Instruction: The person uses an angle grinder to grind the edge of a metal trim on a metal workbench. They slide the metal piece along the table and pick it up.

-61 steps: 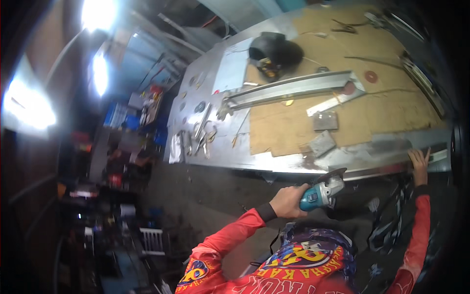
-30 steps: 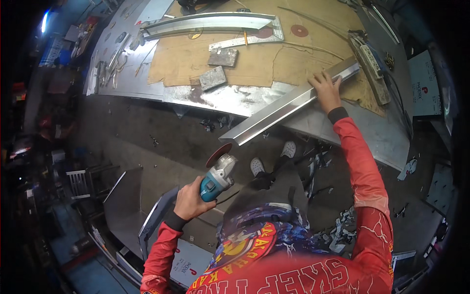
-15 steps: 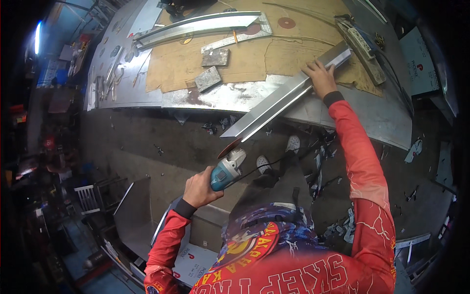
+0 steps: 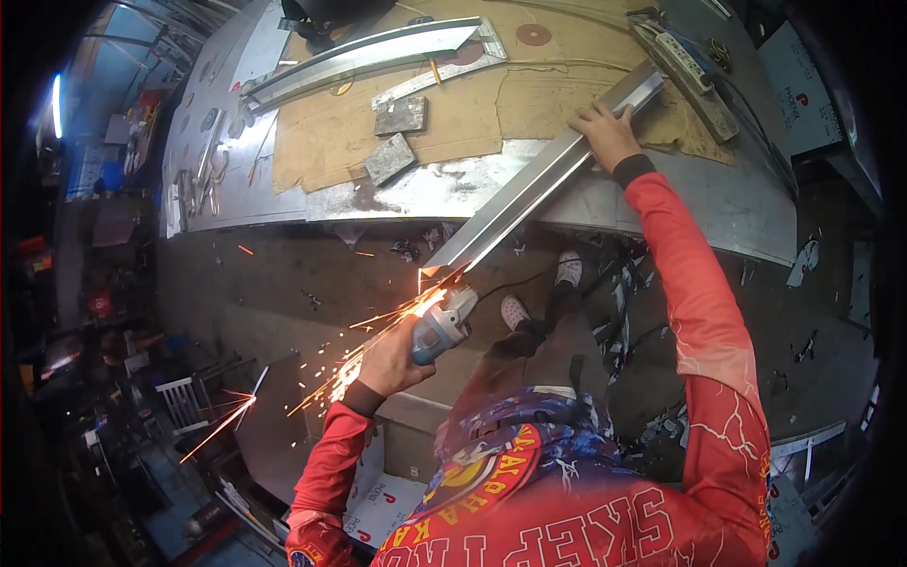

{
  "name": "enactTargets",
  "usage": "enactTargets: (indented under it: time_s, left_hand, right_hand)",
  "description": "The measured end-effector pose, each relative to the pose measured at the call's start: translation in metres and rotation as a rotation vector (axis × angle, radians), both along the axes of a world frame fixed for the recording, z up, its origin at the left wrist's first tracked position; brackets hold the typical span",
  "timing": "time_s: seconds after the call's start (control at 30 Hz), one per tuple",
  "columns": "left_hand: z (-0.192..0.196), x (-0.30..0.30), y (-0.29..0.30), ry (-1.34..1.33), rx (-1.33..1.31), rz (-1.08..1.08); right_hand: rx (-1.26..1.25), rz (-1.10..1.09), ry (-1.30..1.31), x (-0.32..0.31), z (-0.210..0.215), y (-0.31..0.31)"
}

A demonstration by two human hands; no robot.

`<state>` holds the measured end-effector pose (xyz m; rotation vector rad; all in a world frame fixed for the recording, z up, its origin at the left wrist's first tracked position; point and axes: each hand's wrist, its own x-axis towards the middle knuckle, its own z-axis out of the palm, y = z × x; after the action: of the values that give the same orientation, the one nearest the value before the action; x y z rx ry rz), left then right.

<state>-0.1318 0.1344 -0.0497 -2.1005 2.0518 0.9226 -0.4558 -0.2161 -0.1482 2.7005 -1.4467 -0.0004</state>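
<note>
My left hand [image 4: 389,361] is wrapped round the body of an angle grinder [image 4: 442,331], teal-grey with a silver head. Its disc meets the near end of a long metal channel [image 4: 529,194], and orange sparks [image 4: 354,364] spray from there past my left wrist. The channel lies slantwise across the table's front edge, its near end jutting out over the floor. Toward its far end, my right hand [image 4: 606,132] grips the channel from above, thumb and fingers over its edges. The disc itself is largely hidden by glare and the grinder's head.
On the metal-topped table [image 4: 453,203] lie cardboard [image 4: 557,94], two metal blocks [image 4: 401,115], a square [image 4: 491,52], another channel [image 4: 359,61] and a power strip [image 4: 682,57]. The grinder's cord [image 4: 515,282] runs near my feet. Metal scraps [image 4: 619,321] litter the floor.
The grinder's disc has come up against the channel's near end, and sparks now fly down and to the left. My right hand keeps its hold; the view has shifted slightly.
</note>
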Motion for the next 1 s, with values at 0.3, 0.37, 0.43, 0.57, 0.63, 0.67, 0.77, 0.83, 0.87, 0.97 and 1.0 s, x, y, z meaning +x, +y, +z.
enactTargets:
  time_s: [0.3, 0.37, 0.43, 0.57, 0.63, 0.67, 0.77, 0.83, 0.87, 0.97, 1.0]
  left_hand:
    - [-0.009, 0.004, -0.004, 0.095, 0.005, 0.045]
    - [-0.01, 0.002, -0.007, 0.089, -0.006, 0.038]
    - [-0.009, 0.0, -0.013, 0.05, 0.034, 0.033]
    - [-0.013, -0.004, -0.013, 0.098, -0.079, 0.011]
    - [-0.017, 0.0, -0.004, 0.118, -0.051, 0.022]
    - [-0.019, 0.002, -0.003, 0.097, 0.034, 0.055]
    - [-0.018, 0.007, 0.001, 0.09, 0.027, 0.062]
    - [-0.018, 0.009, 0.004, 0.089, 0.026, 0.054]
    - [-0.018, 0.01, 0.005, 0.087, 0.05, 0.064]
    - [-0.016, 0.011, 0.002, 0.052, 0.078, 0.046]
    - [-0.014, 0.009, -0.001, 0.066, 0.056, 0.042]
  right_hand:
    - [0.009, -0.012, 0.045, 0.002, -0.007, -0.007]
    - [-0.003, -0.019, 0.006, 0.001, -0.005, -0.006]
    - [0.082, -0.023, 0.036, 0.005, 0.001, -0.006]
    - [0.066, -0.038, 0.015, 0.005, 0.0, -0.008]
    - [-0.019, -0.011, 0.032, 0.005, -0.004, -0.006]
    - [-0.02, -0.015, 0.032, 0.003, -0.005, -0.006]
    - [0.001, -0.026, -0.012, 0.004, -0.004, -0.007]
    - [0.044, -0.043, 0.044, 0.008, 0.0, -0.006]
    - [0.043, -0.044, 0.043, 0.011, 0.002, -0.007]
    - [0.124, -0.077, 0.045, 0.011, 0.002, -0.008]
    - [0.066, -0.057, 0.019, 0.009, 0.0, -0.007]
